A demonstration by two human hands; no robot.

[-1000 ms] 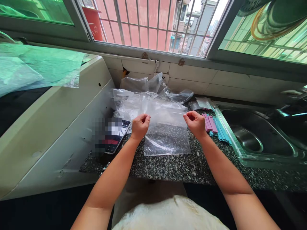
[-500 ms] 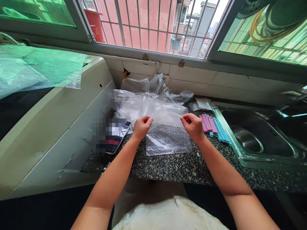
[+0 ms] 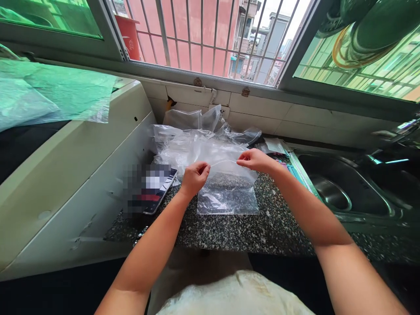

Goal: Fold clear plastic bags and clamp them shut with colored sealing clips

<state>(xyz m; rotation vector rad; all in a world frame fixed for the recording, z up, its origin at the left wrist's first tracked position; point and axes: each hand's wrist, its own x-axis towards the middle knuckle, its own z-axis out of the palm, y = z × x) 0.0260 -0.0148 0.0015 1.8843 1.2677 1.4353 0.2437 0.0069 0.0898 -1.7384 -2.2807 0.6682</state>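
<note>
A clear plastic bag (image 3: 226,201) lies over the counter's front part, its upper edge lifted in a pale line between my hands. My left hand (image 3: 196,175) pinches that edge at the left, thumb against the curled fingers. Farther right, my right hand (image 3: 256,159) grips the same edge between thumb and fingertips, palm turned down. Behind them spreads a crumpled heap of clear plastic bags (image 3: 173,140). Pink and teal bag clips (image 3: 286,164) are mostly covered by my right hand and forearm.
A phone (image 3: 160,194), partly blurred out, rests left of my left hand. The speckled stone counter (image 3: 236,236) meets a steel sink (image 3: 354,183) on the right. A pale appliance (image 3: 108,162) bounds the left side, with green-tinted plastic (image 3: 82,92) on top.
My right hand has moved left along the bag's edge and turned palm down, so its forearm now covers most of the clips. My left hand stays nearly in place.
</note>
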